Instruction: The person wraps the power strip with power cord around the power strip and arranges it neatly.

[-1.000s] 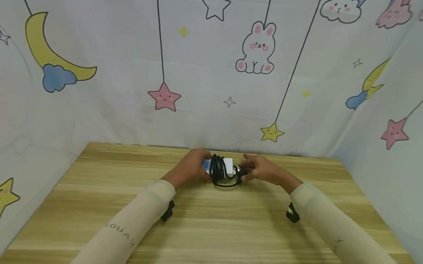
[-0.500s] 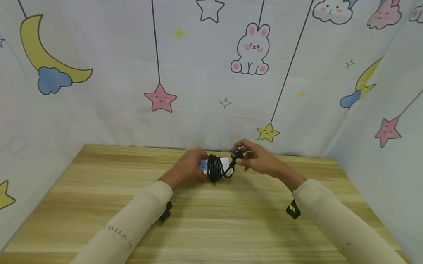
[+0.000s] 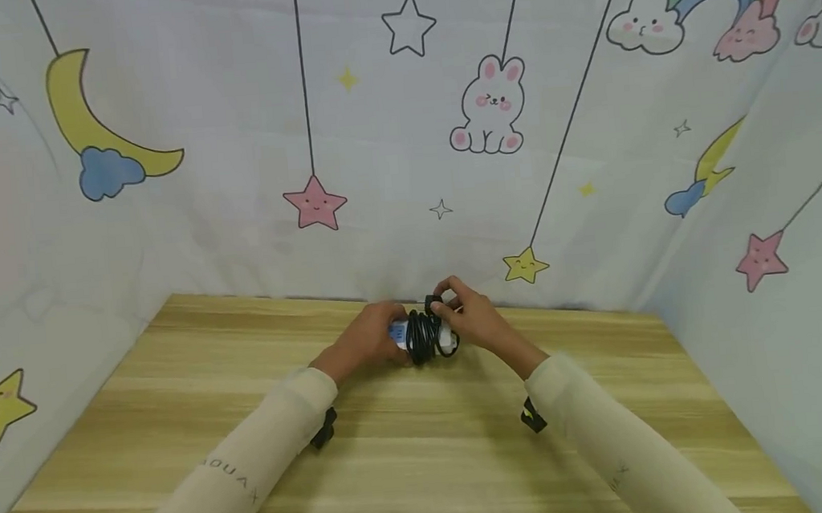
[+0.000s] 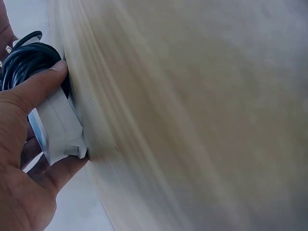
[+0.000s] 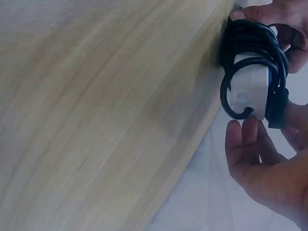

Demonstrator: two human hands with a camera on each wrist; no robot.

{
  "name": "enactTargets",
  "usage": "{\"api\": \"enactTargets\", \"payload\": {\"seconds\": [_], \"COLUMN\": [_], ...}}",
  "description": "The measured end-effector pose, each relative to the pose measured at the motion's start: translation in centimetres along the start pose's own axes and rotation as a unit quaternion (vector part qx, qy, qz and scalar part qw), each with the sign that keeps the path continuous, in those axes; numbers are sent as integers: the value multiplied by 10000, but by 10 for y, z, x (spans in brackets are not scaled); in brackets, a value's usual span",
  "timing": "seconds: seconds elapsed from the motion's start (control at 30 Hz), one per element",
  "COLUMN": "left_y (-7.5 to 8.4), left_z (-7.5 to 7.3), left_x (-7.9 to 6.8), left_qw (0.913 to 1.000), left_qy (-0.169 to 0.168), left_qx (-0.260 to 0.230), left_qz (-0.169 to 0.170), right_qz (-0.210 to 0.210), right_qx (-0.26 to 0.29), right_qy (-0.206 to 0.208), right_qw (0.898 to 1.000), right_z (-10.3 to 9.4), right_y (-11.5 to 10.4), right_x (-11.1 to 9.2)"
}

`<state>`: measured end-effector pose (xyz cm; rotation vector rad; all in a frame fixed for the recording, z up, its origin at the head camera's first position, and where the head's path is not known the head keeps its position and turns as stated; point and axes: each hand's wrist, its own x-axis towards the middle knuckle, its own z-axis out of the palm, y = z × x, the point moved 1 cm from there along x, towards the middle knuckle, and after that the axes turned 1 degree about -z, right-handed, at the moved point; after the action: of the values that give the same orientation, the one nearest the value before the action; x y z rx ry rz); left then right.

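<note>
A small white block-shaped device (image 4: pixel 60 126) with a blue label lies low over the table, its kind not certain. A black cord (image 3: pixel 421 338) is wound round its middle in several turns. My left hand (image 3: pixel 368 336) grips the device's left end, thumb on one side and fingers on the other. My right hand (image 3: pixel 475 316) pinches the black plug (image 3: pixel 432 304) at the cord's end, between thumb and fingers. That plug is beside the coils, on the far side of the device. In the right wrist view, a loop of cord comes out of the device's white end (image 5: pixel 250 86).
The wood-grain table (image 3: pixel 412 458) reaches back to a white cloth wall (image 3: pixel 251 253) printed with stars, a moon and a rabbit. More cloth stands at left and right. A black strap mount sits under each sleeve.
My right hand first took up the plug at the right of the device, then moved it left to the back of the coils. My left hand keeps its grip.
</note>
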<state>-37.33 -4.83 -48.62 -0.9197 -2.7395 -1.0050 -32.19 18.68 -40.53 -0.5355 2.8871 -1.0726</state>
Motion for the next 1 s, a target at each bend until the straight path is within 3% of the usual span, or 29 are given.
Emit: {"api": "enactTargets", "payload": {"seconds": [0.07,0.13,0.33,0.43,0.57,0.63,0.73,1.0], "left_y": [8,26,44,47,54,58,63,75], "left_z": [-5,-18,-30,-36,-54,-61,-64,-57], "left_x": [-4,-12,-16,-11,-1,3,8,18], "left_qw": [10000,9999,9976,9935,9810,9768,9748,9716], "left_qy": [22,-50,-385,-899,-1752,-1942,-1945,-1552], "left_qx": [8,-50,24,200,505,645,822,630], "left_qz": [31,-91,-571,-674,-670,-635,-727,-1672], "right_qz": [6,64,488,801,1101,1155,1219,1309], "right_qx": [-64,33,559,545,781,921,1007,673], "right_qy": [-9,-122,-374,-198,-84,-73,-98,48], "right_qw": [10000,9999,9965,9951,9908,9890,9874,9891], "right_z": [0,-1,-1,1,4,4,3,-2], "right_y": [2,4,5,4,4,4,6,10], "right_x": [-4,-7,-7,-6,-6,-6,-6,-11]}}
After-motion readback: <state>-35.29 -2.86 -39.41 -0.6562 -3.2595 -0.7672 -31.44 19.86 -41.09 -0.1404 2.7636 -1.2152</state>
